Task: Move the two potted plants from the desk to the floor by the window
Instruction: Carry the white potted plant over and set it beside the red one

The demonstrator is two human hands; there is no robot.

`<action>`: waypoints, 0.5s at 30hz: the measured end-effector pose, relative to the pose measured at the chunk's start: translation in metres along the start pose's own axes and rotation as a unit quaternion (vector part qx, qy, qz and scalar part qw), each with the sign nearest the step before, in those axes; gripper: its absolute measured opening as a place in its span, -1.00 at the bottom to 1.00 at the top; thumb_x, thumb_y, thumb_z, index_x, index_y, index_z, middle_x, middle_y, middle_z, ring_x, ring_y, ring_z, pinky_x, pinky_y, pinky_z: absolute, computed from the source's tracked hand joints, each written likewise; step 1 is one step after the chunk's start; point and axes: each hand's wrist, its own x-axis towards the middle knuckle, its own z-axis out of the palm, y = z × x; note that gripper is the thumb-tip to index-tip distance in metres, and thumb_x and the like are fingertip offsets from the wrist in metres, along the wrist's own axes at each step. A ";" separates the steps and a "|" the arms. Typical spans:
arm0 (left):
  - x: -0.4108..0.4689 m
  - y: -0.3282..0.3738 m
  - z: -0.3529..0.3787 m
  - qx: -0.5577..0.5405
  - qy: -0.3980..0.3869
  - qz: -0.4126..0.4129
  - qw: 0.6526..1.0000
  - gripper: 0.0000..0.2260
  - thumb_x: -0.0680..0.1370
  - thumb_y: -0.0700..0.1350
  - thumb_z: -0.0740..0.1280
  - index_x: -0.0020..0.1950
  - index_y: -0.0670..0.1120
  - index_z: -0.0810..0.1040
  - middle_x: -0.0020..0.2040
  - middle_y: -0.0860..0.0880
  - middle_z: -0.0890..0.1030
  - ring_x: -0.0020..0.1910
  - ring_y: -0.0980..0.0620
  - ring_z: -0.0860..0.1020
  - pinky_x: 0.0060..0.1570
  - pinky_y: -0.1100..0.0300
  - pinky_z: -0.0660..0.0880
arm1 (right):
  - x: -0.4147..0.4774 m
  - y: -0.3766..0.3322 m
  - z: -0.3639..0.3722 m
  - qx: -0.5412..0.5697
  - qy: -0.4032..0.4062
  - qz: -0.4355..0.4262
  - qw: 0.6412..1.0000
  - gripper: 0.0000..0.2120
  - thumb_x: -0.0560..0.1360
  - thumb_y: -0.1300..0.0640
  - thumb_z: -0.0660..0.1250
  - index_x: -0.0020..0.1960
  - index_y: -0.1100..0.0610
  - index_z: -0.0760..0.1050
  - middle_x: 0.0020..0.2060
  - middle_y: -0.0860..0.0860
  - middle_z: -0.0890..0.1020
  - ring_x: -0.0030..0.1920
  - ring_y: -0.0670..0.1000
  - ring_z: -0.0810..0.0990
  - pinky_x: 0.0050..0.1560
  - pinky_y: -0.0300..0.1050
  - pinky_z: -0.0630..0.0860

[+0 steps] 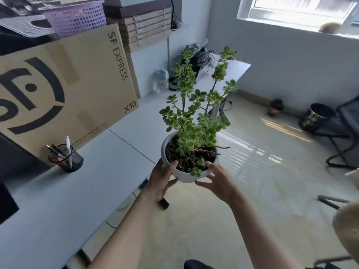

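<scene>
A round white pot (186, 176) with a tall green leafy plant (196, 113) hangs in the air just past the front edge of the white desk (64, 197). My left hand (161, 181) grips the pot's left side, thumb over the rim. My right hand (217, 181) cups its right side, thumb on the rim. A small dark reddish pot (275, 107) stands on the floor against the wall under the window (299, 10).
On the desk stand a black mesh pen holder (66, 159), a large SF Express cardboard box (64, 82), a clear bottle (160, 80) and dark shoes (198, 61). A black waste bin (315, 117) and a black chair frame (345, 133) stand on the beige tiled floor at right.
</scene>
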 end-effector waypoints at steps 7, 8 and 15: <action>0.034 -0.005 0.065 -0.002 -0.022 -0.014 1.000 -0.64 0.47 0.01 0.37 0.24 0.11 0.41 0.31 -0.07 0.49 0.30 -0.11 0.45 0.03 0.03 0.51 | -0.006 -0.031 -0.058 0.015 0.041 -0.022 0.999 -0.66 0.36 0.07 0.39 0.08 0.17 0.47 0.09 0.15 0.58 0.13 0.16 0.55 0.21 0.30 0.47; 0.038 -0.004 0.072 -0.001 -0.024 -0.013 1.000 -0.68 0.49 -0.01 0.35 0.22 0.12 0.41 0.29 -0.06 0.50 0.30 -0.12 0.45 0.02 0.03 0.51 | -0.006 -0.035 -0.063 0.019 0.048 -0.025 0.998 -0.65 0.35 0.07 0.38 0.09 0.17 0.47 0.08 0.15 0.58 0.13 0.16 0.55 0.21 0.31 0.47; 0.079 0.005 0.124 0.027 -0.092 -0.006 0.995 -0.78 0.48 0.00 0.32 0.10 0.20 0.45 0.23 0.01 0.53 0.28 -0.10 0.46 0.04 0.03 0.51 | 0.009 -0.061 -0.111 0.042 0.093 -0.052 0.993 -0.69 0.38 0.08 0.38 0.10 0.12 0.50 0.07 0.11 0.62 0.12 0.15 0.57 0.19 0.31 0.48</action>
